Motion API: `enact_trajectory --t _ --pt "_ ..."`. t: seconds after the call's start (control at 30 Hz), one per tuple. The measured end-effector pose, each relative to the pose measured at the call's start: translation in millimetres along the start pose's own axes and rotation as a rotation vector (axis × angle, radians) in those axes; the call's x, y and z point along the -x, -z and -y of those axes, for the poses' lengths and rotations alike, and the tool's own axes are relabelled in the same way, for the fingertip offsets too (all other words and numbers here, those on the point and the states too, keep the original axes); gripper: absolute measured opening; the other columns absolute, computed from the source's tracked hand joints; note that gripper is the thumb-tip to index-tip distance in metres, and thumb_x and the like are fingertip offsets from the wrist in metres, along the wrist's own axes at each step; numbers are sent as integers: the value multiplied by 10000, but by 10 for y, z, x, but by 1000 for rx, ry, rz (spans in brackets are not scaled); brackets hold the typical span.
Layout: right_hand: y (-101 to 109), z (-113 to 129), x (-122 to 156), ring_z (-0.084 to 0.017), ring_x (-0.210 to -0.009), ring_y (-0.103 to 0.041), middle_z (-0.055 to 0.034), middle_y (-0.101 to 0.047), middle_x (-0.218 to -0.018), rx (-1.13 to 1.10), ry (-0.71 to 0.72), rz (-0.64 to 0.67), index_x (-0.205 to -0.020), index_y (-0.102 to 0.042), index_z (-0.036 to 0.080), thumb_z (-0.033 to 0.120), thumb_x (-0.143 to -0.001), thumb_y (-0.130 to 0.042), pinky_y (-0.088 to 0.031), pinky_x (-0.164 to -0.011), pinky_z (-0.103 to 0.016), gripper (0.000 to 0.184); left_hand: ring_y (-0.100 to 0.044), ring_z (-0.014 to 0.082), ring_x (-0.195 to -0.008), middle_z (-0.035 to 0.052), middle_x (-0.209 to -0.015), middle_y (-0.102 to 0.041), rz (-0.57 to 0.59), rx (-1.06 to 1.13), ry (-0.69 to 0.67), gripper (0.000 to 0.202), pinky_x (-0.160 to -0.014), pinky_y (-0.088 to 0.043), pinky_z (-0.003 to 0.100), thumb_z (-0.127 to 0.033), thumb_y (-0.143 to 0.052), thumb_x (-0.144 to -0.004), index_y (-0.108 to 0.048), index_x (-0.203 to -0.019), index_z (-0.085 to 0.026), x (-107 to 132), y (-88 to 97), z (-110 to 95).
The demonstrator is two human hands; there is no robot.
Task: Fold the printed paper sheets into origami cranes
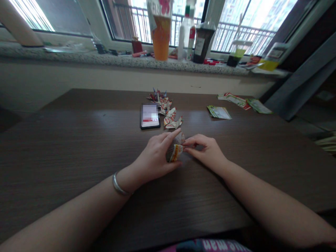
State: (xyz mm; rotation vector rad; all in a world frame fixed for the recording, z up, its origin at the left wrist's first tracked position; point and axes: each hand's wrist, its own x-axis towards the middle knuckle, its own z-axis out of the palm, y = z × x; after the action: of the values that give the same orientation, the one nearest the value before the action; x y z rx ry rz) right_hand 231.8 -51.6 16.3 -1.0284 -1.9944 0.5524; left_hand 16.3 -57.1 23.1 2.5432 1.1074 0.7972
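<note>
left hand clamped round yellow-labelled packet, right hand pinching its right end, mid table, phone and folded wrappers beyond, toward the table's far edge.

A phone lay face up on the dark brown counter, its screen pale. On the speckled sill stood a tall cup of orange drink, a pale bottle with a green cap and, farther right, a dark container. A grey curtain hung beside the window, outside which a railing ran
</note>
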Motion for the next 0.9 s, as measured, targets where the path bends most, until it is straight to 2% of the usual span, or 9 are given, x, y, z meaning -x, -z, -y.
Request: enact_trajectory --t 0.27,0.5,0.7,0.8,0.9 --pt "-9 -1 -23 -135 -683 -639 -23 -728 -793 -84 -121 -10 -801 -714 203 232 -760 -691 -505 -633 -269 55 -574 259 -1091 129 -1228 -599 -70 -68 -20 773 -975 -402 446 -268 -647 -779 -275 -1447 -158 -18 5 -22" --pt "-44 -61 -23 -131 -633 -614 -34 -721 -783 -176 -234 -20 -774 -699 189 309 -750 -695 -486 -576 -262 123 -592 250 -1082 99 -1144 -645 -142 92 19 693 -961 -462 450 -257 -654 -775 -372 -1405 -197 -25 -25 10" --pt "-41 -42 -28 -132 -629 -602 -26 -701 -732 -254 -287 -31 -743 -691 187 331 -728 -708 -481 -578 -262 147 -644 190 -992 83 -1133 -643 -145 224 84 611 -915 -532 358 -284 -637 -810 -424 -1377 -202 -1 -44 6" --pt "-42 -40 -31 -132 -618 -602 -24 -697 -715 -296 -302 -31 -743 -690 186 334 -722 -714 -487 -580 -262 151 -603 225 -1106 111 -1244 -599 -121 206 67 638 -982 -498 387 -321 -651 -811 -408 -1386 -190 4 -5 -19" --pt "-46 -76 -31 -134 -626 -616 -26 -710 -738 -299 -272 -53 -759 -692 190 343 -734 -713 -504 -592 -267 156 -489 284 -1260 134 -1408 -469 -87 218 44 784 -1074 -411 455 -378 -715 -761 -338 -1426 -206 3 15 -15"
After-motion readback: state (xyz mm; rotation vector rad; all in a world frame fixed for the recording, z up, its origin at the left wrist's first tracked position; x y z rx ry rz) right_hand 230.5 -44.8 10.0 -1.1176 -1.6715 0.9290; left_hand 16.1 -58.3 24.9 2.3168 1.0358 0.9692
